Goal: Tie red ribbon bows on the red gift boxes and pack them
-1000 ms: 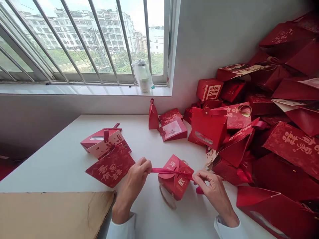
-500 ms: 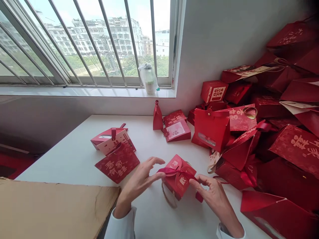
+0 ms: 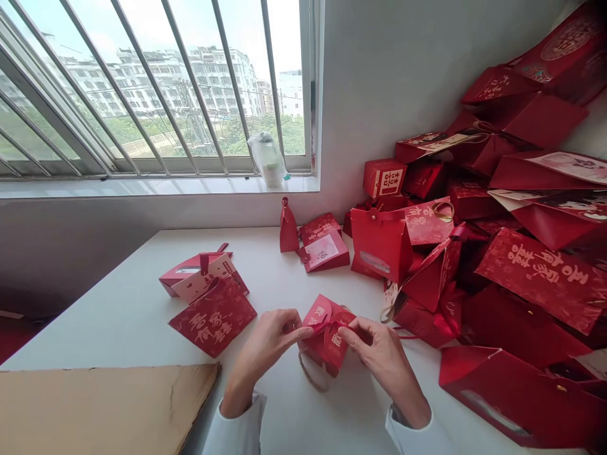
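Observation:
A small red gift box [image 3: 334, 351] with gold lettering and a rope handle stands on the white table [image 3: 128, 303]. A dark pink ribbon [image 3: 326, 325] crosses its top, knotted or looped near the middle. At the box's left edge, my left hand [image 3: 271, 338] pinches one side of the ribbon between thumb and fingers. My right hand [image 3: 372, 344] is closed on the ribbon's other side, over the right part of the box lid. The fingertips of both hands hide parts of the ribbon.
Red boxes and bags [image 3: 516, 303] are piled on the right. Several stand at the back [image 3: 324, 248] and left [image 3: 215, 319]. A cardboard box [image 3: 104, 407] is at the lower left, a bagged cup [image 3: 268, 161] on the windowsill.
Both hands have closed on the ribbon, and my right hand has moved left and inward over the box. The view has shifted, showing more of the pile on the right.

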`<state>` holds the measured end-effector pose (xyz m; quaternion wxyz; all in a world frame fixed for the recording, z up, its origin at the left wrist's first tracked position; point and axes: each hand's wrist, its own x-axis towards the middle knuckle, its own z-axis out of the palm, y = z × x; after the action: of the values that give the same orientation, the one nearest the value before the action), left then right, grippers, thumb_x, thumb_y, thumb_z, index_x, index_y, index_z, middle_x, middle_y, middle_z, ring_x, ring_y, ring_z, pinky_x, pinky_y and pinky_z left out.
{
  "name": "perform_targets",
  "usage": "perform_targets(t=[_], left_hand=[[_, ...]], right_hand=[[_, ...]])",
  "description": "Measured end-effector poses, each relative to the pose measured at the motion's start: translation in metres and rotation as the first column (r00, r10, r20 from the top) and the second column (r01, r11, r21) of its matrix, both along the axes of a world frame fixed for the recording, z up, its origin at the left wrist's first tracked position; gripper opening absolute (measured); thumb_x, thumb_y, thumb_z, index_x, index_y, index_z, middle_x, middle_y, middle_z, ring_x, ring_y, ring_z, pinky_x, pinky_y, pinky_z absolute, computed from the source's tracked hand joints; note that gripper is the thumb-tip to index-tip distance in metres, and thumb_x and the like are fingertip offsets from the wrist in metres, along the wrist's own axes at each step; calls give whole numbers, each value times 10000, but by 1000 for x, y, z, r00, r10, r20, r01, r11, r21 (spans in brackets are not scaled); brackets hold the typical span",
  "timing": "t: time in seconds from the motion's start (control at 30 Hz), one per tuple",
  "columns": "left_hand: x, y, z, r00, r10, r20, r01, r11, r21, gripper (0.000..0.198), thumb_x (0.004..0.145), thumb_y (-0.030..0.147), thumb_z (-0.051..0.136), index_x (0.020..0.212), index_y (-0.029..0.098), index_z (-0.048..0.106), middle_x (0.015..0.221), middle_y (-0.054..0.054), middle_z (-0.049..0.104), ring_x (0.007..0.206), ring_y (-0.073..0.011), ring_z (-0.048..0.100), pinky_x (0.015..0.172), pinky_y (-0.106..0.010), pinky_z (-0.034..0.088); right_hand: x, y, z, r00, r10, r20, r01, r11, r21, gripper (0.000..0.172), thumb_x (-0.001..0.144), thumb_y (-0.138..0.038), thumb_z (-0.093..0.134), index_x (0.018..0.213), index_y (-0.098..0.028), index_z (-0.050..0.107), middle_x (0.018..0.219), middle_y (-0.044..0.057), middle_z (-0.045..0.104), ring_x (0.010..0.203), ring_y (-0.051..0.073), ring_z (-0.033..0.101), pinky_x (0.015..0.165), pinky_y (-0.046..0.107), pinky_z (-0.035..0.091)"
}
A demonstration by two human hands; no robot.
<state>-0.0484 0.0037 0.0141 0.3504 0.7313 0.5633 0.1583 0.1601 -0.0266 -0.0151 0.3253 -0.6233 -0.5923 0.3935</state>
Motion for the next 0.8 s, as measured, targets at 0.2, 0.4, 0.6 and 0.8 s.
perform_targets(t=[0.2,0.4,0.6,0.8], left_hand=[[0,3,5,997,-12,79,20,994,-108,401,798,496,511,595,150,508,567,49,327,557,-91,277,490,-225,185],[-7,0,3,968,-65,243,115,973,-200,373,774,465,559,594,140,533,571,47,401,557,-82,313,496,-203,223],[-9,2,-1,963,-134,232,189,953,-238,333,776,413,569,595,138,525,562,47,394,563,-84,305,504,-211,213],[-7,2,3,954,-204,218,257,932,-255,311,771,377,581,582,145,493,551,52,360,545,-79,277,488,-225,197]], right_hand=[[-4,9,6,998,-25,56,22,998,55,331,812,-460,473,609,-202,517,540,-36,448,538,122,402,532,239,300],[-1,8,2,998,-6,64,3,999,47,317,769,-428,491,559,-191,483,507,-40,412,530,120,395,537,244,296],[-6,5,6,985,-85,151,68,991,112,291,760,-358,498,532,-188,436,510,-45,398,524,107,363,539,244,267],[-4,5,8,986,-88,139,73,991,112,291,765,-357,498,535,-190,436,508,-48,396,522,104,352,528,236,261]])
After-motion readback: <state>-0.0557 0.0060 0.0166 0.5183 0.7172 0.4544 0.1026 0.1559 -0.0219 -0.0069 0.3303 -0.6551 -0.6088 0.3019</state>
